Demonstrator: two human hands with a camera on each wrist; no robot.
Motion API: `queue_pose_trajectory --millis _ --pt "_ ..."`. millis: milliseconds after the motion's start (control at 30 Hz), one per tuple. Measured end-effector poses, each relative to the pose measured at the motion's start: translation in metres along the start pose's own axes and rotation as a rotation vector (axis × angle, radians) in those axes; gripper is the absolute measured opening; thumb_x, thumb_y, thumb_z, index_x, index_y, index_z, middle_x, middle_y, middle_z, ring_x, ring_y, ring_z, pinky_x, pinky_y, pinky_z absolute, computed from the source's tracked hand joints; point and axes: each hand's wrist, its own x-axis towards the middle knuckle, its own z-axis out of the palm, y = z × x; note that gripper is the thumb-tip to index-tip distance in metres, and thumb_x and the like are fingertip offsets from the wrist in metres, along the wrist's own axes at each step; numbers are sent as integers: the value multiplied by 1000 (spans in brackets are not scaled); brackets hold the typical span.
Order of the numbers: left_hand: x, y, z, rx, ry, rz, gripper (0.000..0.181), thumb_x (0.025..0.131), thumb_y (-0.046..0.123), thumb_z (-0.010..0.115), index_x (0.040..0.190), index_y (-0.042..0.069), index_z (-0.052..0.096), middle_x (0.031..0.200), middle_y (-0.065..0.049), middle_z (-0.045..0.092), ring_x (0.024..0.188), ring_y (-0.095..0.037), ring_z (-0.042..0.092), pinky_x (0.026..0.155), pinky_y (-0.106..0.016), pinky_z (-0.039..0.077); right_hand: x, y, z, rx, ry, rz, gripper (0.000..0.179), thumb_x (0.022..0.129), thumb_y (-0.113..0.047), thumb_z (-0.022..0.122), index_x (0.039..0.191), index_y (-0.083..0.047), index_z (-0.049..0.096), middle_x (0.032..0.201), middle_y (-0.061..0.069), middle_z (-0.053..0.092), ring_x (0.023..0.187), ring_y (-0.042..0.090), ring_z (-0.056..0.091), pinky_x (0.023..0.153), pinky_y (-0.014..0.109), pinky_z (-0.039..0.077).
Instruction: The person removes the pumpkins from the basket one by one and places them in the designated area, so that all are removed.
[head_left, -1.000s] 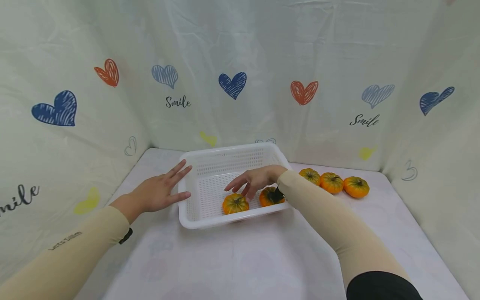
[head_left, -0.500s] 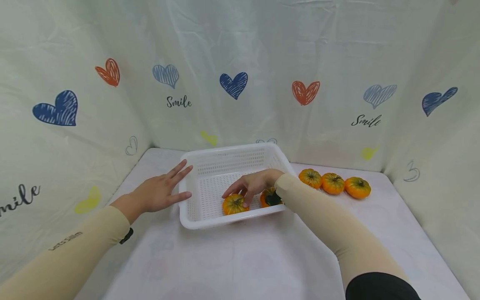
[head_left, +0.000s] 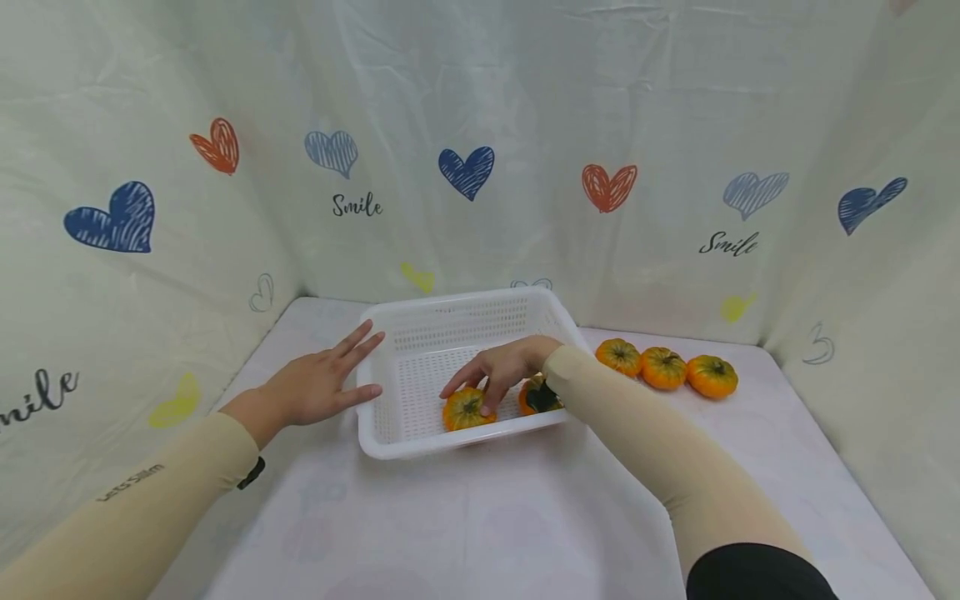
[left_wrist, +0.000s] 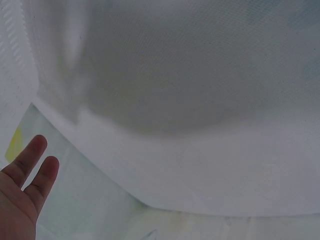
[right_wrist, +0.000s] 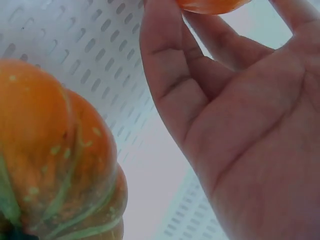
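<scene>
Lower now than one second ago, our arched right hand (head_left: 512, 365) pinches the left-hand pumpkin (head_left: 462, 412) in the white basket (head_left: 397, 448) between thumb and fingers. We judge it stiff, fairly light and perhaps slick, best gripped across its ribbed sides. Our left hand (head_left: 318, 385), fingers spread, lies at the basket's left rim, holding nothing.

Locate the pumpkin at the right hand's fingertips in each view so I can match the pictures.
Head: the pumpkin is just below and left of centre, under the right hand.
Left wrist: not in it.
Right wrist: only an orange sliver at the top edge, right of centre; the large one at left is another pumpkin.
Shared landmark: the white basket, slotted in all three.
</scene>
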Motion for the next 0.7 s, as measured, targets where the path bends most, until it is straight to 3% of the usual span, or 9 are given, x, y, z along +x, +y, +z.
queue_pose_trajectory --millis 267,700 --pt "-1 1 -3 -4 -8 1 87 97 69 39 162 18 12 167 -9 0 128 -45 50 101 -61 42 0 1 1 104 -20 25 68 82 -10 79 143 -31 57 142 -6 49 127 19 46 95 34 50" --pt "-1 1 -2 -5 -8 3 87 97 69 39 162 18 12 167 -8 0 128 -46 49 101 -61 41 -1 2 5 159 -38 22 66 86 -7 75 145 -31 55 137 -2 50 121 20 49 93 35 52"
